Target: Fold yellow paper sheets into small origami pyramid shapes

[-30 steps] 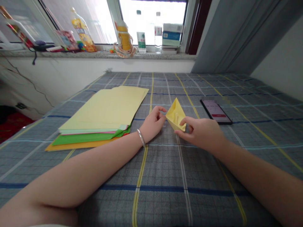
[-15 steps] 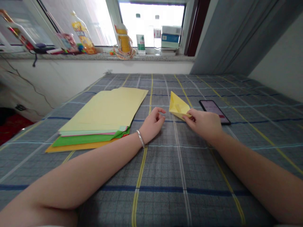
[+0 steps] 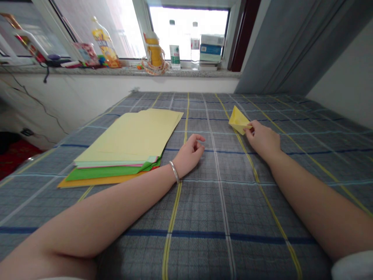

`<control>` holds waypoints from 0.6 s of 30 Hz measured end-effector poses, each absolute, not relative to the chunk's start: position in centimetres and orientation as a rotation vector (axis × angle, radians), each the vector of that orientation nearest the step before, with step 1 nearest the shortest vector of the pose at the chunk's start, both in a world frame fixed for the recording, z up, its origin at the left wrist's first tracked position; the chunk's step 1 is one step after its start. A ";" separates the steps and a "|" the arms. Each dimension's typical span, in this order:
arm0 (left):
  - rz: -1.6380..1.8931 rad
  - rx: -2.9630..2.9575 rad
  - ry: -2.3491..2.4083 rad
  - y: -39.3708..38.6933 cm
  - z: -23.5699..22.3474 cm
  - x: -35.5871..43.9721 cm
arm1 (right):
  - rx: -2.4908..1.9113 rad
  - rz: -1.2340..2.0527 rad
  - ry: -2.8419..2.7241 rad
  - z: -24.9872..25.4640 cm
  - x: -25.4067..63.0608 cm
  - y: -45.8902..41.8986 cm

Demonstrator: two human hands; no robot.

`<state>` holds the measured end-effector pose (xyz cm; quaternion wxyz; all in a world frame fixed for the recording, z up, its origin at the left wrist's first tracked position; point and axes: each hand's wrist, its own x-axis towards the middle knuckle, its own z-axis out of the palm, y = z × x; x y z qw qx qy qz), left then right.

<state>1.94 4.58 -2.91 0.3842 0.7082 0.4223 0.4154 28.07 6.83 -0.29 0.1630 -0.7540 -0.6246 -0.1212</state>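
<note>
Well right of the paper stack (image 3: 134, 134), the right hand (image 3: 264, 140) pinched the folded yellow paper (image 3: 239, 120) by its edge, presumably sparing its open folds; nearer the stack, the left hand's (image 3: 190, 153) grip curled loosely, apparently empty.

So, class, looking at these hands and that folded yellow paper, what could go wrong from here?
The right hand pinches the folded paper near one edge: squeezing too hard might crease it, while a loose grip could let it slip.

The left forearm lies close to the paper stack, whose sheets are unevenly lined up; a nudge could shift them.
</note>
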 end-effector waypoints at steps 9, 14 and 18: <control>1.050 1.810 1.080 4.6 -3.0 1.9 | -2.139 -0.260 -1.732 -1.0 27.9 7.2; 1.037 1.819 1.088 4.7 -3.0 1.9 | -2.124 -0.227 -1.689 -0.9 27.9 6.9; 1.032 1.817 1.086 4.7 -3.1 1.9 | -2.083 -0.233 -1.685 -0.8 27.9 6.6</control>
